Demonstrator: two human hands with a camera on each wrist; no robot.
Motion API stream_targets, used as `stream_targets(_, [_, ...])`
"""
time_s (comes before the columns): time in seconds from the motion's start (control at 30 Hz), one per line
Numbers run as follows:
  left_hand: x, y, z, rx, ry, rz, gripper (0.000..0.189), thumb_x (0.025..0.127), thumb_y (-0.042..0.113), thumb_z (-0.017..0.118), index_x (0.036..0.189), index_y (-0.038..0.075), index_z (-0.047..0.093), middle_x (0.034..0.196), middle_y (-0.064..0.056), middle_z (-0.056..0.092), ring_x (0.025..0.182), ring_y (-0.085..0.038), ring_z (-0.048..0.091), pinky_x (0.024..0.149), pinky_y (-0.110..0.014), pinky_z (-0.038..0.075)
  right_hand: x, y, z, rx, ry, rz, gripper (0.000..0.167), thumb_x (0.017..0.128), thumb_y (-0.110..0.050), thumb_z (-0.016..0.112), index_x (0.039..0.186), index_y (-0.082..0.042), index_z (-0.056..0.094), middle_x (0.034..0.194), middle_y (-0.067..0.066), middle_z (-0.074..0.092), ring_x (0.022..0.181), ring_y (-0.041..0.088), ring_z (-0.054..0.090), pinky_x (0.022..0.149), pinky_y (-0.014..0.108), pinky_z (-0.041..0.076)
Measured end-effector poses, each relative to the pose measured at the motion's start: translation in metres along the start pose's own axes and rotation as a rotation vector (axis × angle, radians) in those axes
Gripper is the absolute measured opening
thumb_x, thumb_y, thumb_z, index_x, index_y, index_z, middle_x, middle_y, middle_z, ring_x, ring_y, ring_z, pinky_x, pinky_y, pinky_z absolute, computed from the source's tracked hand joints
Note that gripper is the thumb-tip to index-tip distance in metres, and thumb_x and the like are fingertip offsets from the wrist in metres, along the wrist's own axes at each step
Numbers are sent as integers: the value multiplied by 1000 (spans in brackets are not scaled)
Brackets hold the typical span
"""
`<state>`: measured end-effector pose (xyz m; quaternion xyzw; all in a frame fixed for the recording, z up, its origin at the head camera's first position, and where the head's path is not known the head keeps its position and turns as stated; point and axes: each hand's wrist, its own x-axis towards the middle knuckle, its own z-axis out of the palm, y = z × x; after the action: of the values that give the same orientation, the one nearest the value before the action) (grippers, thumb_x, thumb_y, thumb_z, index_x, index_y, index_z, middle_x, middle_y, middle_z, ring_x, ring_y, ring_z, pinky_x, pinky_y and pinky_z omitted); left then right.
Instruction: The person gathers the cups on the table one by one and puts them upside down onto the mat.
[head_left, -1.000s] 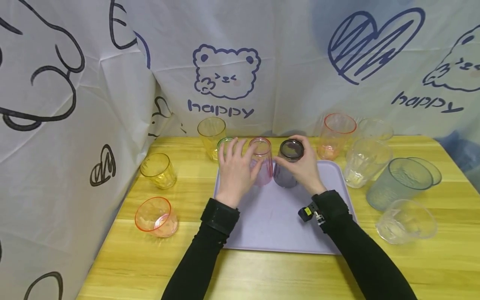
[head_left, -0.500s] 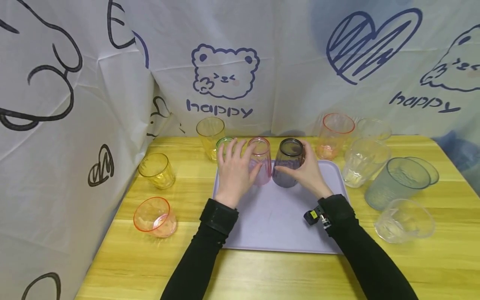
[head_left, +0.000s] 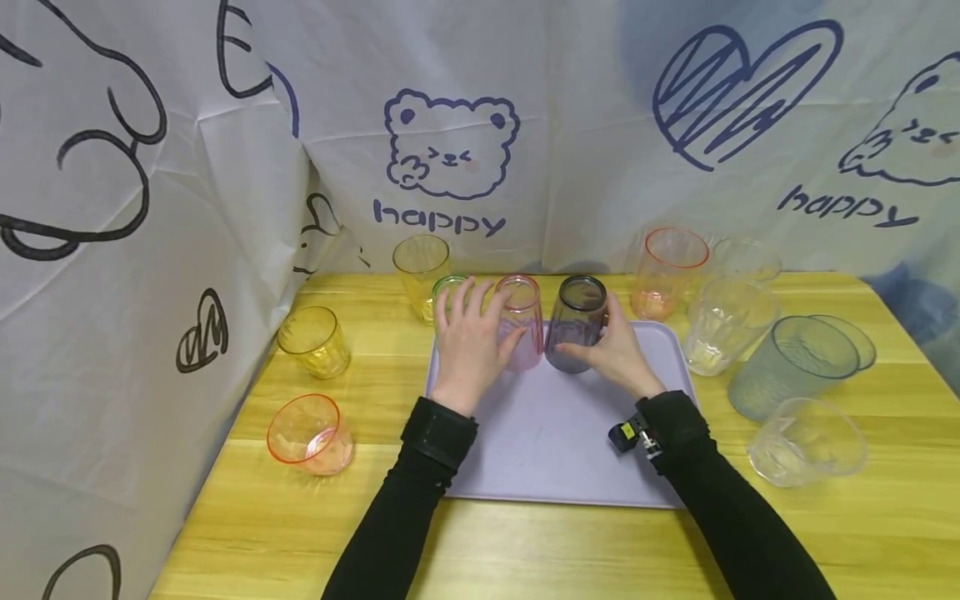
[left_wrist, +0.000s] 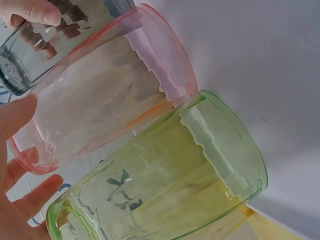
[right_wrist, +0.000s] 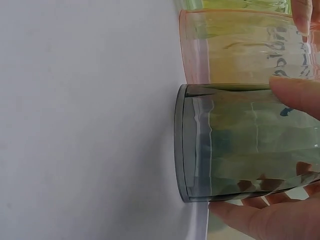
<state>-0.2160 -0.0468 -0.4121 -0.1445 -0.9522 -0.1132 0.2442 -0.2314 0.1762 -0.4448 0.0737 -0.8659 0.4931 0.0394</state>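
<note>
Centrally, on a lilac tray [head_left: 555, 450], three upturned glasses stand in a row; the right hand [head_left: 619, 353] curls thumb and fingers round the dark glass [head_left: 573, 323], just beside the pink glass [head_left: 532, 322]; the left hand [head_left: 469, 354] lightly pinches the pink glass, its other fingers spread near the green glass [left_wrist: 165, 170]; the step in hand appears to be settling the dark glass into line; the next move probably calls for a gentle release without jostling the row.

Three glasses [left_wrist: 112, 85] abreast on tray [head_left: 547, 442], toward rear
</note>
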Motion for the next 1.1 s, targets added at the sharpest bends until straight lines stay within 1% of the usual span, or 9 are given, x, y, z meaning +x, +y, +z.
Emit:
stream_targets(0.27, [0,0,5,18,41,12,56,88,49,73,136,23,57,142,-5,58,142,-30,42,121,-55,27,0,0,0,-10,-4,5,90,78,-13,86,147,0,30,139,27,50,130,44,49,108,61,45])
stream_targets(0.47, [-1,0,4,15,30,13,60,87,50,74,137,23,56,143,-5,58,142,-31,42,122,-56,26,0,2,-1,-5,-5,5,90,76,-12,87,146,-1,32,138,27,50,129,43,49,108,60,45])
stream_targets(0.67, [-1,-1,3,9,30,11,57,91,51,69,138,21,56,143,-7,58,142,-31,43,122,-55,26,-3,0,-2,30,-8,15,91,77,-14,87,147,-2,31,139,27,48,130,43,46,110,61,43])
stream_targets(0.77, [-1,-1,2,-8,38,14,54,93,49,67,137,20,56,142,-8,58,141,-31,43,122,-55,27,-4,-1,-3,40,11,24,91,78,-16,86,148,-3,31,141,26,47,133,42,45,113,59,41])
stream_targets(0.87, [-1,-2,1,-35,63,24,51,94,47,66,136,19,58,141,-9,59,140,-32,45,121,-56,28,-7,-4,-4,50,48,13,91,79,-16,86,150,-2,30,143,26,46,136,42,44,117,59,37])
stream_targets(0.97, [-2,-3,-1,-76,88,33,47,95,42,67,134,17,59,139,-10,60,139,-32,46,121,-56,29,-10,-8,-4,90,95,-26,90,79,-12,85,150,-2,30,145,25,45,138,42,42,120,59,34])
stream_targets(1.1, [-3,-5,-4,-146,118,36,43,95,35,68,131,14,61,138,-11,59,138,-33,47,121,-55,31,-13,-15,-6,146,154,-86,84,80,-9,85,147,-3,33,145,22,44,141,40,40,121,61,30])
